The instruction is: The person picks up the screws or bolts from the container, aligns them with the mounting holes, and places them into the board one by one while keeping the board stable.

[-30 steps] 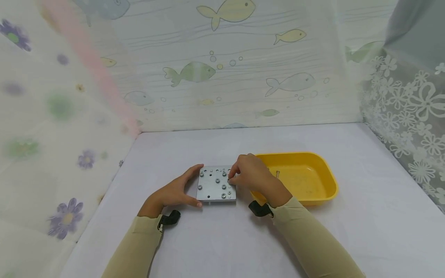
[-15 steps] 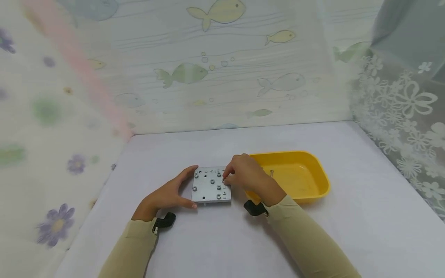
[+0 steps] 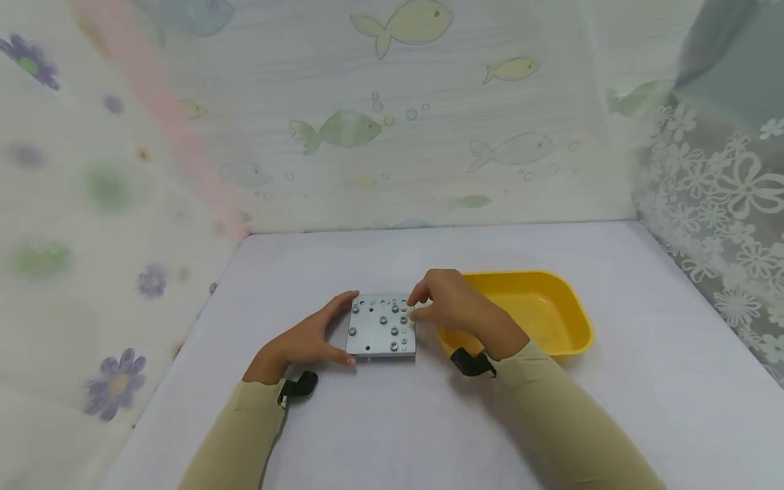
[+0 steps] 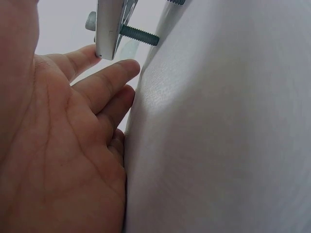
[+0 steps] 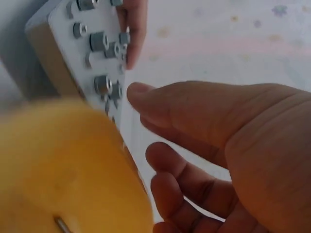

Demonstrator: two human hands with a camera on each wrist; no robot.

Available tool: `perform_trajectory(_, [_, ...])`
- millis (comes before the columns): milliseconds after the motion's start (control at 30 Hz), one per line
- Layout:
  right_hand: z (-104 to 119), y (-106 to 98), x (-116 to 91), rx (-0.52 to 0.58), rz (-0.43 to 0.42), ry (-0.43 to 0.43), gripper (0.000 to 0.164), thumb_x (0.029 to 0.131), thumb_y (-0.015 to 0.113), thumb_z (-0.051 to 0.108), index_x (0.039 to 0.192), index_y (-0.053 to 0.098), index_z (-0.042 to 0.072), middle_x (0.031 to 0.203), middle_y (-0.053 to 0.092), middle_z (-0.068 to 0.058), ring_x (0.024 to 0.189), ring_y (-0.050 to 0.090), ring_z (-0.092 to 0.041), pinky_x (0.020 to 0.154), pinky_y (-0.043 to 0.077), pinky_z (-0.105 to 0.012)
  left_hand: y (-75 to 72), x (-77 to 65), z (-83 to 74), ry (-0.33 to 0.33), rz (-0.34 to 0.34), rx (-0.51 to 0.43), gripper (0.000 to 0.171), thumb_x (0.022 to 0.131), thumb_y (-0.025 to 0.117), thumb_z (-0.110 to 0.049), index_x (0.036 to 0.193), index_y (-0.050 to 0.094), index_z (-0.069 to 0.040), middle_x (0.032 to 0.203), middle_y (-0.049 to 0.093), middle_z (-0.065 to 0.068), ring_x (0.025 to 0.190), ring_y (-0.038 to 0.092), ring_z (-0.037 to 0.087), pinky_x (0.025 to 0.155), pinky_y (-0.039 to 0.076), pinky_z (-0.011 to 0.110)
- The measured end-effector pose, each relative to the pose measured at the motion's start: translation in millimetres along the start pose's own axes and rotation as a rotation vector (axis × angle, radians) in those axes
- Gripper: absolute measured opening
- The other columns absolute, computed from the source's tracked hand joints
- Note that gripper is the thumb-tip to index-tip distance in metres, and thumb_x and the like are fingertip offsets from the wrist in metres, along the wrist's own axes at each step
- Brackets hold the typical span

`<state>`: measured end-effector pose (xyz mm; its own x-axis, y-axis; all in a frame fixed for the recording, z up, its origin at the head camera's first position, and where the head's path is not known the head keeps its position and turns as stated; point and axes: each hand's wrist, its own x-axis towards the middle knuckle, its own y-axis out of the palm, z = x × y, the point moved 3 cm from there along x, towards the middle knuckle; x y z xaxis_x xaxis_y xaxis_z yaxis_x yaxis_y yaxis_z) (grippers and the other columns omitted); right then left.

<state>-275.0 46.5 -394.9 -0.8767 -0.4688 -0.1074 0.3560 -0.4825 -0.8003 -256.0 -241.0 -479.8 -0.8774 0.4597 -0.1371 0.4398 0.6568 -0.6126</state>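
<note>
A silver metal plate point(image 3: 373, 335) lies flat in the head view, with several socket-head screws point(image 3: 383, 320) standing in its holes. My left hand point(image 3: 300, 342) grips the plate's left side, thumb at the front corner and index finger at the back one. Below the plate, a threaded screw shank point(image 4: 141, 35) sticks out in the left wrist view. My right hand point(image 3: 456, 306) is just off the plate's right edge, thumb and fingers apart with nothing between them. Closest to its thumb tip is a screw head point(image 5: 102, 84) in the right wrist view.
A yellow tray point(image 3: 582, 330) stands right of the plate, partly behind my right hand and wrist. Inside it lies a screw point(image 5: 61, 224), seen in the right wrist view. Printed curtains border the white table point(image 3: 380, 422) at the back and sides.
My right fingers have let go of the screw at the plate's right side and drawn back a little to the right. My left hand stays on the plate.
</note>
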Motion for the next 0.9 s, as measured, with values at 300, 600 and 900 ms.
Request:
perform_trajectory(300, [-10, -26, -6, -0.031, -0.015, -0.069, 0.013, 0.09, 0.081, 0.026, 0.103, 0.081, 0.027, 0.112, 0.071, -0.001, 0.107, 0.06, -0.023, 0.094, 0.052, -0.038, -2.0, -1.9, 2.3, 0.004, -0.009, 0.006, 0.132, 0.061, 0.098, -0.048, 0.165, 0.017, -0.037, 0.172, 0.018, -0.011, 0.161, 0.01, 0.019, 0.129, 0.011, 0.057])
perform_trajectory(600, [-34, -43, -8, 0.016, 0.028, -0.085, 0.012, 0.09, 0.081, 0.031, 0.102, 0.081, 0.034, 0.111, 0.071, 0.006, 0.105, 0.058, -0.019, 0.093, 0.05, -0.037, -1.0, -1.9, -1.6, 0.006, 0.002, -0.005, 0.131, 0.062, 0.098, -0.046, 0.165, 0.018, -0.035, 0.173, 0.016, -0.01, 0.162, 0.008, 0.02, 0.129, 0.01, 0.058])
perform_trajectory(900, [-60, -53, -7, 0.059, 0.099, -0.107, 0.019, 0.087, 0.085, 0.031, 0.105, 0.083, 0.024, 0.092, 0.072, 0.005, 0.087, 0.063, -0.018, 0.075, 0.055, -0.032, -1.1, -1.3, -4.3, 0.006, 0.001, -0.013, 0.131, 0.062, 0.099, -0.045, 0.165, 0.018, -0.036, 0.172, 0.017, -0.012, 0.161, 0.009, 0.018, 0.129, 0.01, 0.058])
